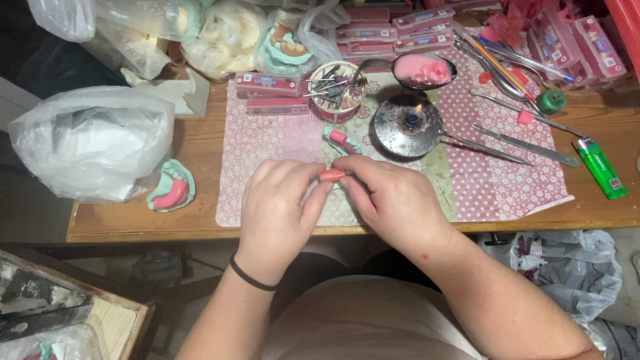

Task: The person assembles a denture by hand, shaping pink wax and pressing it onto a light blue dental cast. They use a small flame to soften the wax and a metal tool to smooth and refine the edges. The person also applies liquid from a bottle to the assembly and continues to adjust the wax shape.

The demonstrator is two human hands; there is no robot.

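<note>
Both hands [280, 207] [390, 200] pinching soft pink wax roll [332, 175], fingers closed, frame middle. Best pressed gently. Away from small lit burner [408, 123].

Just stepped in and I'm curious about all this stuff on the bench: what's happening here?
A person seated at a wooden table pinches a small pink piece of wax between the left hand and the right hand, over a pink patterned mat. Just beyond, a small flame burns in a metal burner dish, with a ladle of pink wax behind it. Metal tools, a green lighter and a dental model lie around.
</note>
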